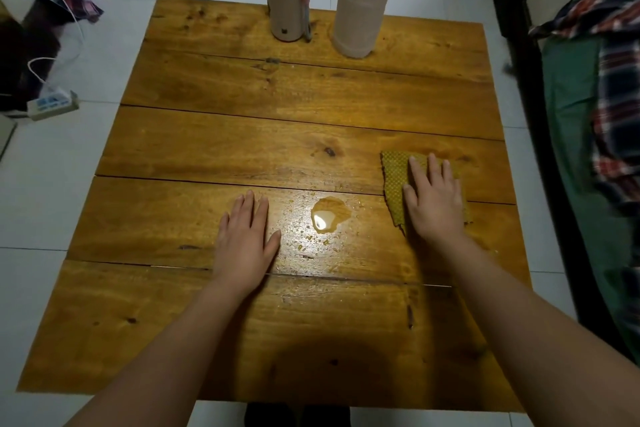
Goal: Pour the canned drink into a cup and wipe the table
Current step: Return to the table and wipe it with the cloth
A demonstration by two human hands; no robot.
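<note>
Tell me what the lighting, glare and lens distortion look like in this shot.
Head view: dim, warm light; a bright glare spot sits on the puddle between the left hand and the right hand, which lies on the cloth; a soft dark shadow falls on the table near its close edge; wide-angle bending curves the table edges and darkens the corners.

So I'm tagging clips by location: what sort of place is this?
Probably a room in a home: a low wooden table on white floor tiles, a power strip on the floor, checked clothes heaped at right.
</note>
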